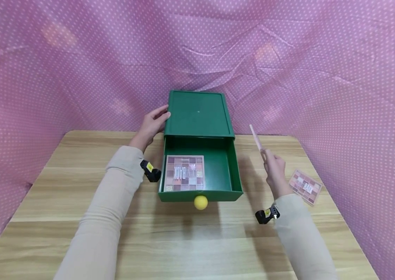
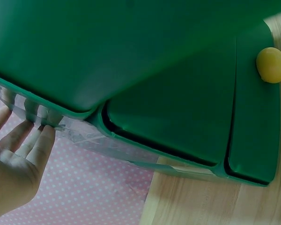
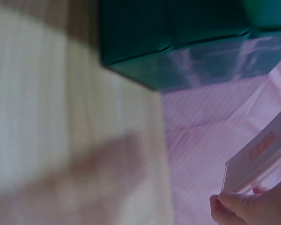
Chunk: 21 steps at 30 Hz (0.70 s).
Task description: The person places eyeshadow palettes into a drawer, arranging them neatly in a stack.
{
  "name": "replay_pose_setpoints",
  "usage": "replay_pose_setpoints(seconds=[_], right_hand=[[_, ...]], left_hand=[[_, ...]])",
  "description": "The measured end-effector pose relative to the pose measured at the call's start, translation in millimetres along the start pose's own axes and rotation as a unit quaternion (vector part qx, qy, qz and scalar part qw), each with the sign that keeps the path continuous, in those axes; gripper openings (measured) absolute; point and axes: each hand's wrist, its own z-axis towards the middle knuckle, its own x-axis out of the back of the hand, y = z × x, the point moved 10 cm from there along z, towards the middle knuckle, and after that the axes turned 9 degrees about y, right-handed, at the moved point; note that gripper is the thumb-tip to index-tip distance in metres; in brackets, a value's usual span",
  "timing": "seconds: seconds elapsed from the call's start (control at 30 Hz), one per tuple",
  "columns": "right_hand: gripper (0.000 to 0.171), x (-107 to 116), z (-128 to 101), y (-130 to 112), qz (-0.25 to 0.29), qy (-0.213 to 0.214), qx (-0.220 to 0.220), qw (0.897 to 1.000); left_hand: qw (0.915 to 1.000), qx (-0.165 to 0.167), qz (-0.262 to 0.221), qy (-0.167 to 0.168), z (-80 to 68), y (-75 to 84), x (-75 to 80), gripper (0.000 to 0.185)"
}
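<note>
A wooden table [image 1: 190, 241] is stretching out nearest the person, with both beige sleeves reaching over it. A yellow knob [image 1: 201, 202] is sticking out from the front of a green drawer [image 1: 234, 171], which is standing pulled open from its green box [image 1: 198, 113]. A makeup palette [image 1: 184, 173] is lying flat inside the drawer against its left side. To the right of the drawer, the right hand [image 1: 274, 171] is pinching a thin palette case [image 1: 256, 138] by its lower end, holding it tilted up above the table; in the right wrist view the fingers [image 3: 239, 204] are curling round the case's edge. Another palette [image 1: 305, 186] is lying on the table just beside that hand, nearer the right edge. Farther back, the left hand [image 1: 152, 123] is resting with straight fingers [image 2: 40, 145] against the left rear side of the box. Pink dotted cloth [image 1: 78, 58] is hanging behind and around everything.
</note>
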Motion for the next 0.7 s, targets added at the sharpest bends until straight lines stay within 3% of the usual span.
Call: replay_pose_setpoints(seconds=[0.13,0.37,0.6,0.7], right_hand=[[0.018,-11,-17,-26,0.050,-0.055,0.009,0.997],[0.014,-20,-44,-64,0.147,-0.087,0.055,0.984],[0.011,-31,-72,-87,0.170,-0.142,0.078,0.972],[0.014,-37,-84,-94,0.191,-0.176,0.079,0.963]], left_hand=[[1.0000,-0.002,0.001,-0.004,2.3,-0.1,0.0,0.045],[1.0000,-0.002,-0.004,-0.008,6.7,-0.7,1.3,0.045],[0.9999,-0.002,-0.008,-0.012,11.0,-1.2,0.9,0.045],[0.9999,-0.001,-0.005,-0.013,11.8,-1.4,0.5,0.045]])
